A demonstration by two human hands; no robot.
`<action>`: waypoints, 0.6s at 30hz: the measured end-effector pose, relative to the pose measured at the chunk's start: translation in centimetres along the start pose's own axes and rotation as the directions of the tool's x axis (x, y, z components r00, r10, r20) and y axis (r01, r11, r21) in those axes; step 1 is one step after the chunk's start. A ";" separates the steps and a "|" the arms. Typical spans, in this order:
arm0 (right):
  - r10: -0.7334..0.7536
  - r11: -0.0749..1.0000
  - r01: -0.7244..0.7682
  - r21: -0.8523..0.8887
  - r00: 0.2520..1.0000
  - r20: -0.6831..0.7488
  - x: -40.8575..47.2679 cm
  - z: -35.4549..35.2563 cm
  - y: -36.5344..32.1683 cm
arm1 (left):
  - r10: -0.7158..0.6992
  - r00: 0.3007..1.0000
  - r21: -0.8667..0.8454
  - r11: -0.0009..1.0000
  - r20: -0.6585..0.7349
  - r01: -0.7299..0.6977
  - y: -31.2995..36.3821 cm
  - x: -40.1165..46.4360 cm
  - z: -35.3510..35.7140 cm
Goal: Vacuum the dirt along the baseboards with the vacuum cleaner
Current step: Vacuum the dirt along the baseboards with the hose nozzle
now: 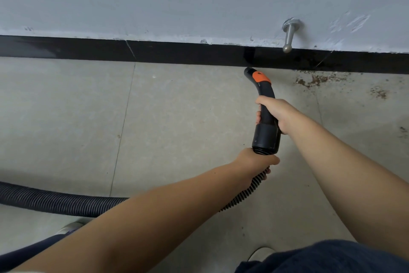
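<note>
A black vacuum nozzle handle with an orange button points at the black baseboard, its tip at the foot of it. My right hand grips the handle's middle. My left hand grips the ribbed black hose just below the handle's collar. Brown dirt lies scattered on the tiles along the baseboard, to the right of the nozzle tip. The floor to the left of the tip looks clean.
A metal door stop juts from the grey wall above the baseboard, right of the nozzle. The hose trails left across the pale tiled floor. My shoes and dark trousers show at the bottom edge.
</note>
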State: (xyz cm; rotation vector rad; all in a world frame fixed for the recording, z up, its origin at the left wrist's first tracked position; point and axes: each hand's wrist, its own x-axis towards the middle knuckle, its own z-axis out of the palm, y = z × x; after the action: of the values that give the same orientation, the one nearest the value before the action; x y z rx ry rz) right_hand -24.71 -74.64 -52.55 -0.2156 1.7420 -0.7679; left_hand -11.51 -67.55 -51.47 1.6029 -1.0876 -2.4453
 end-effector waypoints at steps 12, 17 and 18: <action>0.004 1.000 -0.003 -0.031 0.999 0.037 -0.7 1.4 0.9 | 0.002 1.000 -0.017 1.000 -0.001 -0.002 -1.3 -0.9 -0.8; -0.015 0.999 0.017 -0.041 0.999 0.037 -0.4 2.8 -0.5 | 0.030 0.999 -0.023 0.999 -0.024 -0.031 -0.3 -0.9 -2.1; -0.019 0.999 0.021 -0.039 0.999 0.038 -0.3 3.1 -0.6 | 0.031 0.999 -0.017 0.999 -0.033 -0.031 -0.2 -0.8 -2.5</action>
State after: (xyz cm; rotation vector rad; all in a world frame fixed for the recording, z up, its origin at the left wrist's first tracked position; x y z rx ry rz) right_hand -21.89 -76.07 -52.33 -0.2730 1.7231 -0.7401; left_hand -9.05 -68.41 -51.51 1.6026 -1.0744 -2.3941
